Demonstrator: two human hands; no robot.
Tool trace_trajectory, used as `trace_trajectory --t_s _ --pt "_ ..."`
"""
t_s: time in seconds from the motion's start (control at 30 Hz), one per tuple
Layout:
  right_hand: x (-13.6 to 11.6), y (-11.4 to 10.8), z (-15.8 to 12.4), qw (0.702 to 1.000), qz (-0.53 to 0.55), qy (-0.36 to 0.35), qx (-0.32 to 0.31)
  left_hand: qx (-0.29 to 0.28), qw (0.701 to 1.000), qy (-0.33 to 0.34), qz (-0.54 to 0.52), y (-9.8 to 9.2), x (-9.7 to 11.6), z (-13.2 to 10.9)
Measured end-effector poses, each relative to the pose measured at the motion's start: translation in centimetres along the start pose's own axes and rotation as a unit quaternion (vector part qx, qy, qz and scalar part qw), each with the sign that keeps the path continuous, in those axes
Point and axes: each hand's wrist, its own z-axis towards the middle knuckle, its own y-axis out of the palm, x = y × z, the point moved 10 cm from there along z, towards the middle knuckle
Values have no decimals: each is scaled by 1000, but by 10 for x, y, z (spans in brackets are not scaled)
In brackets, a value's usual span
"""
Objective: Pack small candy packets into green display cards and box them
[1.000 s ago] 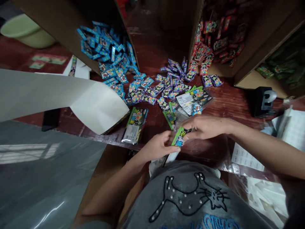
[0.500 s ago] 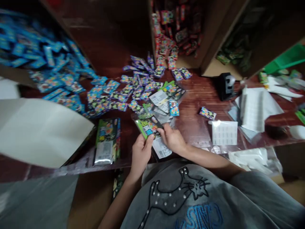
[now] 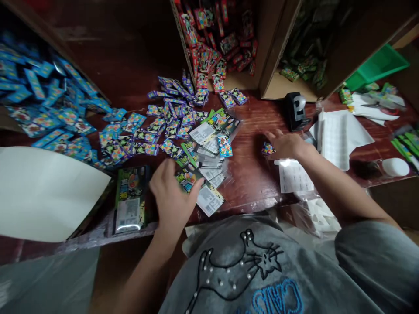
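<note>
My left hand (image 3: 172,196) is open, thumb and fingers spread, at the left edge of an overlapping pile of flat black-and-green printed packets (image 3: 211,200). One packet of that pile lies partly behind its thumb. Out to the right, my right hand (image 3: 284,145) has its fingers closed around a small purple candy packet (image 3: 267,149) on the table, covering part of it. A small blue candy packet (image 3: 225,147) lies on top of the pile. Left of my left hand is another black-and-green packet (image 3: 129,198) in clear film.
Purple packets (image 3: 173,117) and blue packets (image 3: 65,113) spread behind the pile. Cardboard boxes hold red packets (image 3: 225,43) and green packets (image 3: 304,65). To the right are a black tape dispenser (image 3: 296,111), label sheets (image 3: 335,139) and a green tray (image 3: 379,67). White paper (image 3: 49,192) covers the left.
Both hands were on a black-and-green packet; they have let go and moved apart. My left hand went left and opened, while my right hand reached right to the small purple packet. The view shifted slightly.
</note>
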Motion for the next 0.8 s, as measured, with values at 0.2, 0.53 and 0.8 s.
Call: trace_trajectory --t_s 0.2,0.53,0.8 --pt "-36 -12 38 998 40 -42 2 -29 995 43 86 9 32 138" --pt "-52 -5 3 956 46 -281 70 -14 979 -3 206 43 67 90" --pt "-61 17 13 968 119 -219 26 -2 984 -46 173 68 63 93"
